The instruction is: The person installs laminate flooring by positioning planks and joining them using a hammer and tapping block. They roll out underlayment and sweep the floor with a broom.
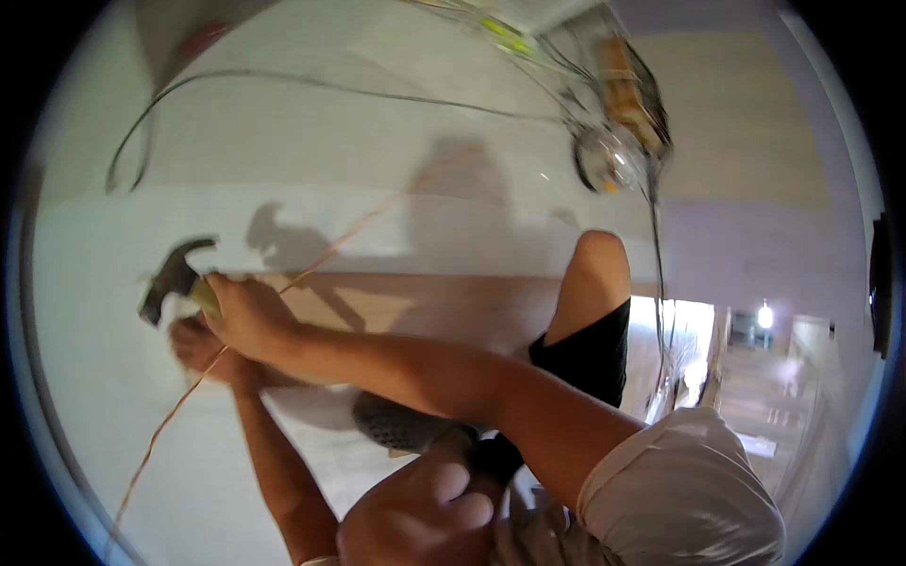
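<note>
Nearest, a white sleeve [679, 495] fills the lower right, and from it the right arm reaches across to the left side of the view. A bare knee [601, 264], black shorts [595, 354] and a dark grey shoe [401, 422] lie around that arm. At its end the right hand [250, 316] has its grip closed around the handle of a hammer [176, 275], which sits at the left, just beyond the fingers. It has a dark head with a curved claw pointing up and to the right, a blunt face turned down and to the left, and a short visible stretch of yellowish handle (the rest is hidden by the hand). The left hand [195, 347] is close against the right one, partly covered and blurred; I cannot tell whether its grip is apart or clamped on anything. A thin orange-brown cord [156, 439] slants past both hands. Beyond them lies a light wooden board [514, 300] on a pale surface, with the hammer's shadow [283, 241] nearby. Farther off, a grey cable [330, 86] arcs toward a clear rounded object [613, 156] beside a brown block [623, 85]
</note>
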A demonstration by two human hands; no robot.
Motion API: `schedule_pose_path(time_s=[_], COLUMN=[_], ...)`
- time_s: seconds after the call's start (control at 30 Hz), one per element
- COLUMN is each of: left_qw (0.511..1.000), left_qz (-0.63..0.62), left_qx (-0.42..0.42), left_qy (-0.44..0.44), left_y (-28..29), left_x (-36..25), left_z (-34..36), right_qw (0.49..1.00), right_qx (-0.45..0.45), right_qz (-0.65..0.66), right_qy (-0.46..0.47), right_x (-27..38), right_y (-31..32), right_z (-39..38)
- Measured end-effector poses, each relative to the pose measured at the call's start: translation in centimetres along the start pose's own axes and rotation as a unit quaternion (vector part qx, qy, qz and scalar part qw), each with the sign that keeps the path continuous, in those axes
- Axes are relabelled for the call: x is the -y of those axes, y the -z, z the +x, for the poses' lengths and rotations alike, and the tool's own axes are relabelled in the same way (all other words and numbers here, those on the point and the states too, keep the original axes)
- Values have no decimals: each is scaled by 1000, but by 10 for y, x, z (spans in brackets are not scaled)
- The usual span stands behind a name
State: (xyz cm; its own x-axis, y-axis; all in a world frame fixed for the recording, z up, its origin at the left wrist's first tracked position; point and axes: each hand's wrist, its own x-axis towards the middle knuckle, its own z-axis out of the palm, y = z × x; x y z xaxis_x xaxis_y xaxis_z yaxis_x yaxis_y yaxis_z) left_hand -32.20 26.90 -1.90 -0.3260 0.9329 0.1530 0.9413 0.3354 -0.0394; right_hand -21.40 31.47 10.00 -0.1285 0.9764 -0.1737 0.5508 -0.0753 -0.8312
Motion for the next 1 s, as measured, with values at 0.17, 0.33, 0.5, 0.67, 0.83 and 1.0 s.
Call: schedule_pose_path(time_s=[0.17, 0.33, 0.5, 0.67, 0.83, 1.0], left_qw=[999, 981, 946, 955, 977, 968], left_qz=[-33, -162, -262, -263, 47, 59], left_qx=[-13, 1, 181, 104, 189, 210], left_qy=[12, -104, -53, -88, -81, -126], left_y=[-10, -38, -36, -51, 3, 59], left_x=[48, 140, 163, 208, 169, 126], left_z=[3, 31, 69, 88, 4, -87], right_qw=[988, 950, 879, 829, 742, 734], right_qx=[12, -32, -35, -20, -43, -100], right_qz=[-111, -225, -334, -453, -552, -494], right_qy=[-109, -213, -339, -327, -378, -455], right_x=[-122, -256, -314, -331, -309, -324], right_y=[159, 286, 406, 567, 688, 730], right_z=[-109, -199, -263, -350, -473, -566])
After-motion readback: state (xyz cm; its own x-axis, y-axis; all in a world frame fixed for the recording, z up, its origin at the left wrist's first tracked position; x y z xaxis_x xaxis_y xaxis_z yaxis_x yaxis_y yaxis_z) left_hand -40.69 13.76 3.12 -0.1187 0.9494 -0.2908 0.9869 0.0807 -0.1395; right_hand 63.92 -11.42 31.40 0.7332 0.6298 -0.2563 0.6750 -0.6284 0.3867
